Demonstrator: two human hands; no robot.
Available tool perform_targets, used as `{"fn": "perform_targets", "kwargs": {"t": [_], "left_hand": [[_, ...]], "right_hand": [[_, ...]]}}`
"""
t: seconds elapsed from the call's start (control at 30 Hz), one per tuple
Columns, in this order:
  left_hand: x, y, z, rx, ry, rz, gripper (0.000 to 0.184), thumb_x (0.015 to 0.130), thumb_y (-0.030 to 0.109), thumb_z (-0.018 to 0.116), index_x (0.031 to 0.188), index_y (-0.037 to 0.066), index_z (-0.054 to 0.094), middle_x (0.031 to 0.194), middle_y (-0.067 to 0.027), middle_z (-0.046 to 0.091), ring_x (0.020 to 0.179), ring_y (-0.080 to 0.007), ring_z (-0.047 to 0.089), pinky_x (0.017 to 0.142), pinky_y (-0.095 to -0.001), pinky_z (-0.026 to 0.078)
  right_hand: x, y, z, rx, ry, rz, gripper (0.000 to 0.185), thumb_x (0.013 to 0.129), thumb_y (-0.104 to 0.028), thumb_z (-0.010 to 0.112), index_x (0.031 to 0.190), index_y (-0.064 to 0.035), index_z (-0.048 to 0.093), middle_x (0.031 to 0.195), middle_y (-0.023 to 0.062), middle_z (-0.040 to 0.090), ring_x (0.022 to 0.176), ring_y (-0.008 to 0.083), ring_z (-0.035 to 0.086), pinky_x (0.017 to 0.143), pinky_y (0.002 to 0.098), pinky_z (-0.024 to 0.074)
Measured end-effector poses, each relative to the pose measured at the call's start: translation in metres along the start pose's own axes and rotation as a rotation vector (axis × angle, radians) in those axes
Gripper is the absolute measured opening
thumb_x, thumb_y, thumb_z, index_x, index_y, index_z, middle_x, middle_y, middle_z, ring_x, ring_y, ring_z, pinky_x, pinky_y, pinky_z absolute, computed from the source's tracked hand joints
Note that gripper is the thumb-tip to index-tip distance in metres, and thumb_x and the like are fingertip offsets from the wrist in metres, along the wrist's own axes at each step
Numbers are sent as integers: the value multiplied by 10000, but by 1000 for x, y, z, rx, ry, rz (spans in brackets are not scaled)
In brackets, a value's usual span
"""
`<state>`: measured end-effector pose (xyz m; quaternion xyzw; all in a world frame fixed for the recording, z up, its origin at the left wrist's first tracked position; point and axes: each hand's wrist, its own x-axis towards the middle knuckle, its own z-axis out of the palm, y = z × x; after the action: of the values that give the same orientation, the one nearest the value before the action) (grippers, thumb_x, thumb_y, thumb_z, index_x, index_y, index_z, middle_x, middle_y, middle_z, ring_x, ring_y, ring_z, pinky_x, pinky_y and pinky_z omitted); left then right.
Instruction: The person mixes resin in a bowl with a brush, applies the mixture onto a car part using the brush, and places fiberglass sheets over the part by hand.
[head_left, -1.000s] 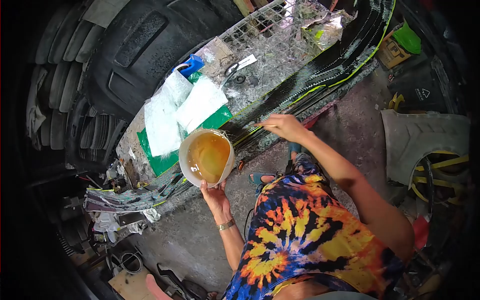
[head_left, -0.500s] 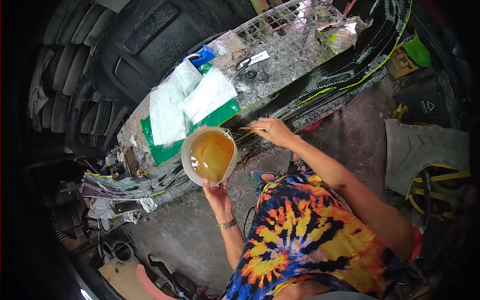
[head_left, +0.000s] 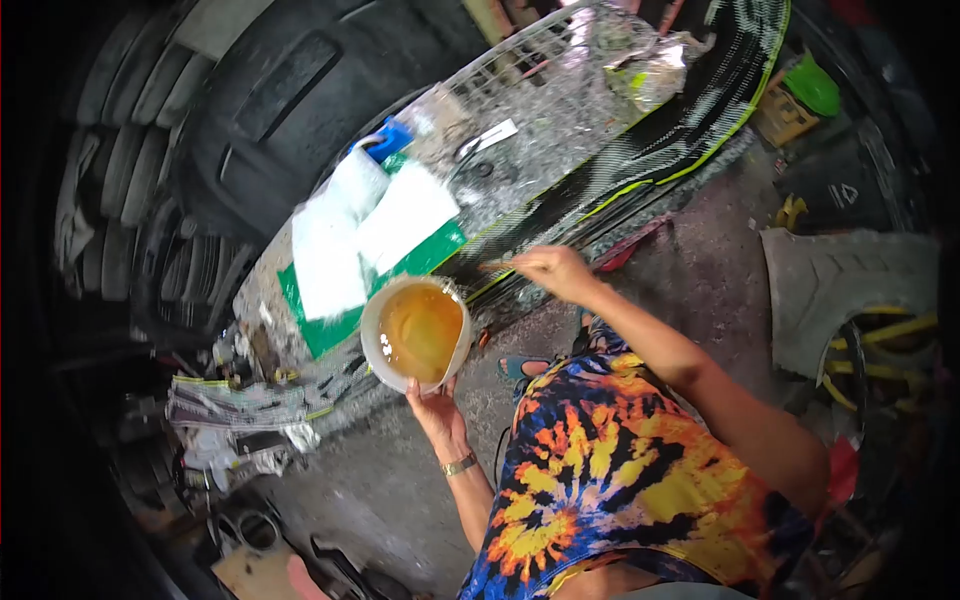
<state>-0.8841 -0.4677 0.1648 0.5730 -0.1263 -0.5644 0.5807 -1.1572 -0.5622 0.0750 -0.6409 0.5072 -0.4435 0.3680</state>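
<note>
My left hand (head_left: pixel 438 415) grips the lower rim of a white plastic bucket (head_left: pixel 373 345). Amber liquid (head_left: pixel 420 330) fills part of it, and the bucket tilts slightly towards me. Just right of the bucket, my right hand (head_left: pixel 556 272) pinches a thin brush (head_left: pixel 495 267), its tip over a long black woven-fibre strip (head_left: pixel 610 185) with a yellow-green edge. The brush is small and blurred. White fibre mats (head_left: pixel 330 255) lie on a green sheet (head_left: pixel 437 248) beyond the bucket.
Scissors (head_left: pixel 470 148), a blue tape dispenser (head_left: pixel 388 138) and crumpled foil (head_left: pixel 655 75) rest on the bench. A dark car panel (head_left: pixel 270 100) stands behind. On the right are a grey fender (head_left: pixel 840 290) and a cardboard box (head_left: pixel 785 112).
The view has shifted a little, so the bench appears further left. My right hand and the brush sit slightly lower in view; the bucket stays in my left hand.
</note>
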Motion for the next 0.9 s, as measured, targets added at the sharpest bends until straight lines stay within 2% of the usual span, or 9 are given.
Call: {"fn": "perform_targets", "kwargs": {"t": [0.13,0.2,0.27,0.47,0.5,0.6,0.73,0.8,0.9], "left_hand": [[0,0,4,27,-29,-8,640,797,444,656,1291,100,438,1174,-82,563,1009,-207,573,865,-382,491],[-1,-1,8,20,-38,-13,638,806,447,646,1296,98,433,1185,-89,559,1025,-219,571,866,-383,486],[-1,-1,11,26,-58,-12,635,814,446,637,1301,97,428,1196,-94,555,1031,-225,568,859,-382,487],[-1,-8,19,49,-126,-22,625,823,441,628,1298,88,426,1199,-96,552,1005,-225,571,827,-380,500],[-3,-8,24,54,-140,-29,621,825,438,628,1295,87,425,1198,-96,552,994,-220,572,815,-376,505],[-6,-12,32,59,-151,-39,613,830,433,627,1292,84,424,1197,-94,551,975,-209,572,796,-366,511],[-10,-16,41,70,-163,-64,612,833,433,628,1291,82,424,1197,-86,552,965,-199,571,793,-349,511],[-11,-19,48,70,-176,-79,615,833,436,628,1294,84,425,1203,-81,550,974,-199,569,792,-341,508],[-2,-27,49,85,-193,-81,617,833,442,629,1298,90,429,1215,-70,545,997,-195,561,788,-328,503]], "right_hand": [[3,19,-2,-92,79,31,204,881,-187,618,1018,-50,681,879,112,673,768,260,648,679,361,505],[2,29,-18,-95,136,114,183,861,-164,626,992,-49,682,909,105,675,832,285,648,728,366,510],[2,24,-40,-81,131,187,184,858,-147,626,1001,-44,680,929,113,678,838,265,654,734,357,513],[0,27,-76,-52,248,183,177,854,-129,629,995,-36,680,938,120,677,845,275,656,759,356,510],[1,28,-82,-75,238,140,198,858,-73,618,1038,-4,663,939,124,680,846,228,665,746,327,512],[2,33,-95,-102,272,141,197,863,-74,613,1040,-3,662,946,125,681,847,221,665,750,320,510],[3,23,-117,-88,299,187,204,867,-127,619,1022,-5,671,954,133,684,861,263,665,763,341,508],[3,22,-129,-113,312,142,208,863,-130,627,1026,-11,674,941,125,691,831,240,673,740,326,511],[4,7,-146,70,332,200,218,863,-133,637,1032,-1,676,861,78,705,773,123,653,682,277,500]]}}
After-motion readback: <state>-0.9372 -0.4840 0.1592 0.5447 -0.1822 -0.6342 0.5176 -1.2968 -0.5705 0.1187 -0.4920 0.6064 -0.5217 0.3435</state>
